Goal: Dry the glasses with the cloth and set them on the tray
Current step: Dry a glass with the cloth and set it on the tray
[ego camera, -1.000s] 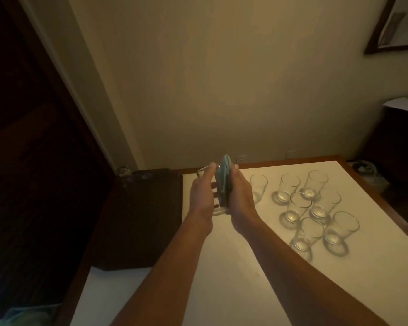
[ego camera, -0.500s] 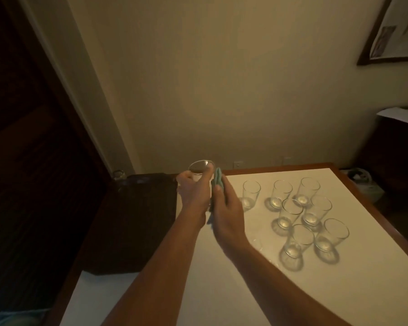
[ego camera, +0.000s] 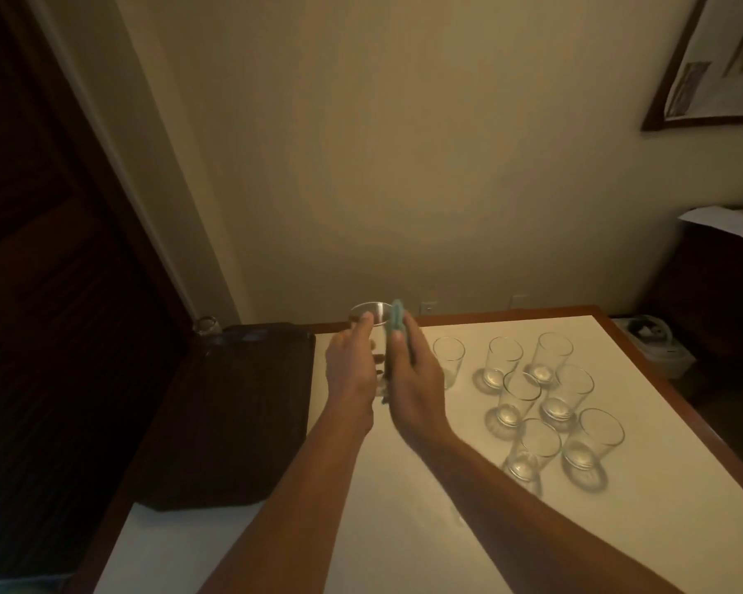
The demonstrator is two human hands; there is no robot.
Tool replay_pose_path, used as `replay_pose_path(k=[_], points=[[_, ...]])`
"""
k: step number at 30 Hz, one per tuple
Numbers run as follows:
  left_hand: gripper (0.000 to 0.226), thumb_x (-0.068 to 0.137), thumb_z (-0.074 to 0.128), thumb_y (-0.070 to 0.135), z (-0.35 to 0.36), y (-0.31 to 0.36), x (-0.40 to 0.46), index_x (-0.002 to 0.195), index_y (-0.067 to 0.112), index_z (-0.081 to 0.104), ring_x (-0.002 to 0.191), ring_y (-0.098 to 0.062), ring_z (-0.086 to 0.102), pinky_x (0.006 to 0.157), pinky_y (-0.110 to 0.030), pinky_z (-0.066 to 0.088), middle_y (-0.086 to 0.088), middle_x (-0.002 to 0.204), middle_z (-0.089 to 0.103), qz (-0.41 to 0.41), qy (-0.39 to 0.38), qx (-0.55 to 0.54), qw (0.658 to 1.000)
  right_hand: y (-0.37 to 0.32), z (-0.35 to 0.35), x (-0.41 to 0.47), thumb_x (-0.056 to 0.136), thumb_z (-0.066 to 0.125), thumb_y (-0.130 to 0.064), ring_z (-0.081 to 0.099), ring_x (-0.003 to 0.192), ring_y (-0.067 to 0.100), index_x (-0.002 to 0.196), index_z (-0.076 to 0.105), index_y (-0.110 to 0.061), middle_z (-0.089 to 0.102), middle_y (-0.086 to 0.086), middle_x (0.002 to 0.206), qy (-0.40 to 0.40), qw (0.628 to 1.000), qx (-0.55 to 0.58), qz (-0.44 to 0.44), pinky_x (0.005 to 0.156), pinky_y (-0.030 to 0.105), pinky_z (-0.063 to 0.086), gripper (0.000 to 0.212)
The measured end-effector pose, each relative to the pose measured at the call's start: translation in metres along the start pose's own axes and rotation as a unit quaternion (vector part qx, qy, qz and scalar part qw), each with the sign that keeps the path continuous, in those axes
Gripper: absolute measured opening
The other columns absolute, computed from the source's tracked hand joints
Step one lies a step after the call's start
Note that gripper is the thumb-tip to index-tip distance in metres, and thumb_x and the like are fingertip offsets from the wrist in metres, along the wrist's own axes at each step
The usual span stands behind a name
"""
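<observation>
Between both hands' fingers (ego camera: pixel 366 332), glass (ego camera: pixel 372 321), cloth (ego camera: pixel 395 321)

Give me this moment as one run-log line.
step: drying | left hand: holds glass | right hand: presses cloth on glass | tray: holds no dried glass

Dim, warm yellowish light. Plain cream wall (ego camera: pixel 404 165) fills most of the view, with a brighter patch low in the middle. Dark wooden door (ego camera: pixel 39 250) at left with a pale frame (ego camera: pixel 116 165) running diagonally. Framed picture (ego camera: pixel 713 66) in a dark frame at upper right, cut off by the edge. White surface (ego camera: pixel 404 529) with a reddish wood border (ego camera: pixel 670 400). Two small wall outlets (ego camera: pixel 427 307) just above its far edge. Dark cabinet (ego camera: pixel 721 293) at right with a white sheet on top (paper or cloth, unclear). Whitish object (ego camera: pixel 657 340) low beside it, too blurred to identify.
</observation>
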State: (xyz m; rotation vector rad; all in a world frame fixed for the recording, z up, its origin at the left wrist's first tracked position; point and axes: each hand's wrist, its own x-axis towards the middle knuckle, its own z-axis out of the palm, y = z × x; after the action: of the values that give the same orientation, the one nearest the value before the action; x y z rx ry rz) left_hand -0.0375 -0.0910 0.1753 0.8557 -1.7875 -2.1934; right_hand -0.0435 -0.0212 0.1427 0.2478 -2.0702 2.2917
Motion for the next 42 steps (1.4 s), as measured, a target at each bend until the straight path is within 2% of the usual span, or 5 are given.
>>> replay_pose_path(k=[4, 25, 31, 36, 42], points=[[0.061, 0.094, 0.049, 0.067, 0.008, -0.002, -0.004, 0.139, 0.026, 0.051, 0.126, -0.025, 0.057, 0.099, -0.045, 0.051, -0.007, 0.142, 0.056, -0.026, -0.057, -0.006, 0.998, -0.013, -0.009, 0.020, 0.109, 0.035, -0.036, 0.060, 0.111, 0.006, 0.147, 0.046, -0.027, 0.061, -0.016, 0.113, 0.014, 0.995, 0.049, 0.082, 0.099, 0.039, 0.054, 0.041], [0.050, 0.104, 0.047, 0.049, 0.004, -0.001, -0.007, 0.145, 0.022, 0.047, 0.120, -0.019, 0.058, 0.086, -0.034, 0.048, -0.001, 0.133, 0.059, -0.005, -0.031, 0.026, 0.999, -0.001, -0.008, 0.026, 0.108, 0.034, -0.039, 0.054, 0.130, 0.020, 0.148, 0.044, -0.028, 0.059, -0.006, 0.129, -0.035, 0.990, 0.097, 0.096, 0.106, 0.044, 0.050, 0.043], [0.051, 0.098, 0.058, 0.055, -0.001, -0.005, 0.007, 0.134, 0.024, 0.041, 0.111, -0.021, 0.060, 0.095, -0.045, 0.057, -0.005, 0.134, 0.053, 0.055, 0.123, 0.072, 0.988, 0.009, 0.007, -0.016, 0.107, 0.040, -0.035, 0.062, 0.117, 0.004, 0.150, 0.044, -0.030, 0.062, -0.014, 0.130, -0.053, 0.996, 0.042, 0.062, 0.090, 0.025, 0.057, 0.043], [0.055, 0.104, 0.044, 0.056, 0.009, -0.015, -0.001, 0.147, 0.022, 0.044, 0.118, -0.020, 0.056, 0.093, -0.038, 0.050, -0.005, 0.140, 0.055, 0.007, 0.036, 0.088, 0.995, 0.007, -0.002, 0.015, 0.107, 0.038, -0.042, 0.057, 0.125, 0.014, 0.148, 0.046, -0.031, 0.060, -0.005, 0.134, -0.008, 0.987, 0.084, 0.135, 0.104, 0.050, 0.051, 0.043], [0.057, 0.097, 0.063, 0.051, -0.010, -0.007, 0.014, 0.140, 0.020, 0.042, 0.111, -0.018, 0.060, 0.086, -0.038, 0.057, -0.004, 0.134, 0.050, 0.052, 0.115, 0.047, 0.991, 0.010, 0.011, -0.024, 0.108, 0.040, -0.033, 0.063, 0.113, 0.001, 0.147, 0.047, -0.031, 0.065, -0.014, 0.125, -0.047, 0.995, 0.037, 0.079, 0.092, 0.026, 0.058, 0.040]])
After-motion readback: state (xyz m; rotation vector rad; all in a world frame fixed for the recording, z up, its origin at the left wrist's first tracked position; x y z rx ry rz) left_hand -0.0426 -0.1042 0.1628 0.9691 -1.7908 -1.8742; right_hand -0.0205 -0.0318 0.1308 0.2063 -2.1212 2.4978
